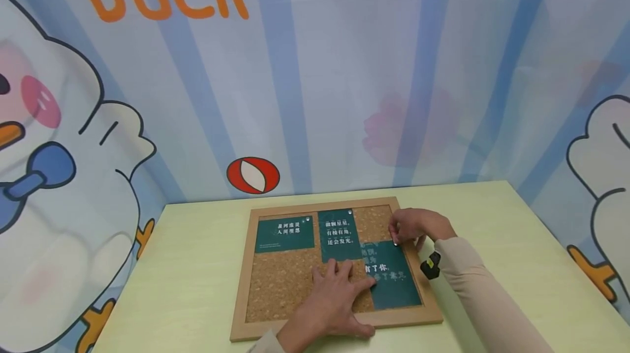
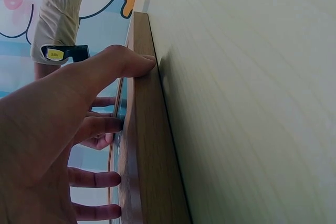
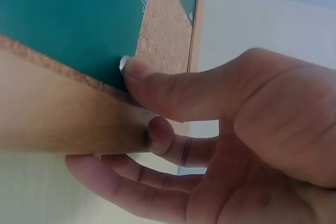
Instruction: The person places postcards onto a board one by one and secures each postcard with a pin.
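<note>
A cork board (image 1: 280, 285) with a wooden frame lies on the table. My left hand (image 1: 332, 299) rests on its lower part, fingers spread; its thumb lies against the frame's front edge in the left wrist view. At the right side, my right hand (image 1: 418, 225) presses a silver-headed thumbtack (image 3: 124, 63) with its thumb at the upper corner of a large green card (image 1: 396, 296). The other fingers of that hand bend against the frame's outer side. White characters are printed on the card, which lies beside and partly under the left fingertips.
Two smaller green cards with white characters are on the board's upper part: one at left (image 1: 280, 241) and one in the middle (image 1: 338, 252), each with a tack at its top right. Behind the pale table (image 1: 187, 265) hangs a cartoon duck curtain (image 1: 339, 68).
</note>
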`<state>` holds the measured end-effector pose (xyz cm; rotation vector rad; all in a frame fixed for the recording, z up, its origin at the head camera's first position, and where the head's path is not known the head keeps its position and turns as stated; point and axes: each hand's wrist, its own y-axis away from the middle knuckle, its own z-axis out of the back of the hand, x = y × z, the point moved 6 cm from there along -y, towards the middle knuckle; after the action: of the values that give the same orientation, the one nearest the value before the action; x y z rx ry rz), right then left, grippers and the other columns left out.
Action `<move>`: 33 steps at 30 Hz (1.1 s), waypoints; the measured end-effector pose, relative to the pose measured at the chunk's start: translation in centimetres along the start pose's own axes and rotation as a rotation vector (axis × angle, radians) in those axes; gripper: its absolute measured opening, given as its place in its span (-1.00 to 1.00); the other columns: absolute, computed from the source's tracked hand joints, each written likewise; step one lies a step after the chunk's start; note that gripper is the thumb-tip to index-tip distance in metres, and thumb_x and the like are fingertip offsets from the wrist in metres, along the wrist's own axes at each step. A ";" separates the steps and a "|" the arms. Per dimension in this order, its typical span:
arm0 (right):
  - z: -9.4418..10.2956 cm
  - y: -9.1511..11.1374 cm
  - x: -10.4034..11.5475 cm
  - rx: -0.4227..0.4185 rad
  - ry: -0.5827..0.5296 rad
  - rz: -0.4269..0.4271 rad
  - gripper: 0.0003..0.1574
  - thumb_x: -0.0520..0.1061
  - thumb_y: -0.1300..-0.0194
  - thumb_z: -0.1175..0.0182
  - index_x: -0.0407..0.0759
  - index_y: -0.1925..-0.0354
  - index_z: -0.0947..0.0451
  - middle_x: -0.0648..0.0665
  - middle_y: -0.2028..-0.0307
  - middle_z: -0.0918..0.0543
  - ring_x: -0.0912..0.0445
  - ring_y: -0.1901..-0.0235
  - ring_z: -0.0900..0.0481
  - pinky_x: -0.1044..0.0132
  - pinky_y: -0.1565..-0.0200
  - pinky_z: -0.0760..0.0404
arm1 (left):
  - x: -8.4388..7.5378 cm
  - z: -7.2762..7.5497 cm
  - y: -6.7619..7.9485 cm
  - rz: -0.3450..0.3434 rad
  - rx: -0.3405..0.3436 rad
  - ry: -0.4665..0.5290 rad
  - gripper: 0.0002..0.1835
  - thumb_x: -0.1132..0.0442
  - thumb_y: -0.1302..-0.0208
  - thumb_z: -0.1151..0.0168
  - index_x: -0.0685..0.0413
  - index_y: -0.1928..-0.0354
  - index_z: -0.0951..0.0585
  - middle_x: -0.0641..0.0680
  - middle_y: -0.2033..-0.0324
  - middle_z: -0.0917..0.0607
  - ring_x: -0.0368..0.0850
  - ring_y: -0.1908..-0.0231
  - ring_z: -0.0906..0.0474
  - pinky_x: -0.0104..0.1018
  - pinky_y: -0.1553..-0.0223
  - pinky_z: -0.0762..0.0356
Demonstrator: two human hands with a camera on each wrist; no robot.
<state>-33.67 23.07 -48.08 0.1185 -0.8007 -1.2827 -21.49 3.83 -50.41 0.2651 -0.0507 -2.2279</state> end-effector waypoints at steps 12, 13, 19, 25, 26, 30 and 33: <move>-0.1 0.1 0.0 -0.046 0.024 0.001 -0.86 -0.27 -0.41 -0.33 -0.19 0.33 -0.58 -0.13 0.38 -0.58 0.02 0.41 -0.57 0.11 0.36 -0.72 | 0.2 -0.1 -0.1 0.000 0.019 0.005 -0.02 -0.61 0.05 -0.36 -0.69 -0.49 -0.36 0.05 -0.26 -0.40 0.17 -0.15 -0.32 0.56 -0.06 -0.32; -0.1 0.2 0.0 -0.050 0.024 0.005 -0.86 -0.26 -0.41 -0.33 -0.19 0.32 -0.57 -0.13 0.38 -0.58 0.01 0.41 -0.57 0.11 0.37 -0.71 | 0.2 -0.1 -0.1 -0.003 0.019 0.005 -0.03 -0.60 0.04 -0.36 -0.68 -0.49 -0.36 0.06 -0.27 -0.40 0.16 -0.15 -0.32 0.56 -0.07 -0.32; -0.3 0.8 -0.1 -0.086 0.044 0.063 -0.86 -0.25 -0.44 -0.31 -0.17 0.28 -0.53 -0.11 0.38 -0.54 0.01 0.43 -0.53 0.11 0.41 -0.70 | 0.1 -0.1 0.0 -0.030 0.006 -0.016 -0.05 -0.61 -0.01 -0.31 -0.67 -0.50 -0.35 0.04 -0.24 -0.40 0.13 -0.12 -0.33 0.53 -0.05 -0.34; 0.0 1.1 -0.1 -0.162 0.135 0.188 -0.83 -0.25 -0.44 -0.30 -0.15 0.30 -0.50 -0.05 0.41 -0.52 0.08 0.46 -0.47 0.19 0.40 -0.56 | 0.3 0.0 -0.4 -0.056 -0.018 -0.059 -0.02 -0.66 -0.02 -0.23 -0.67 -0.53 -0.30 0.04 -0.26 -0.40 0.12 -0.14 -0.34 0.48 -0.04 -0.38; 0.0 1.1 -0.1 -0.177 0.155 0.216 -0.82 -0.25 -0.44 -0.30 -0.15 0.30 -0.49 -0.04 0.41 -0.51 0.10 0.44 -0.45 0.20 0.39 -0.53 | 0.4 0.0 -0.4 -0.061 -0.021 -0.058 -0.01 -0.67 -0.01 -0.22 -0.68 -0.54 -0.28 0.03 -0.28 -0.39 0.13 -0.17 -0.34 0.48 -0.06 -0.37; -0.4 1.6 -0.1 -0.232 0.200 0.303 -0.86 -0.23 -0.47 -0.28 -0.13 0.26 -0.50 0.00 0.39 -0.52 0.12 0.40 -0.42 0.20 0.32 -0.46 | 1.0 0.0 0.0 -0.086 -0.040 -0.024 0.03 -0.70 -0.02 -0.16 -0.69 -0.57 -0.20 0.02 -0.38 -0.36 0.18 -0.29 -0.32 0.51 -0.17 -0.28; -0.8 2.4 0.0 -0.289 0.217 0.308 -0.89 -0.13 -0.51 -0.25 -0.13 0.19 -0.54 -0.03 0.35 -0.51 0.09 0.37 -0.42 0.15 0.29 -0.49 | 2.0 0.7 0.6 -0.092 -0.079 0.004 0.03 -0.70 -0.05 -0.13 -0.63 -0.58 -0.21 0.05 -0.42 -0.35 0.29 -0.39 -0.27 0.54 -0.24 -0.19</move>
<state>-31.30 23.54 -47.45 -0.0940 -0.4225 -1.0581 -22.32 1.87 -49.99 0.2331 0.0524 -2.3144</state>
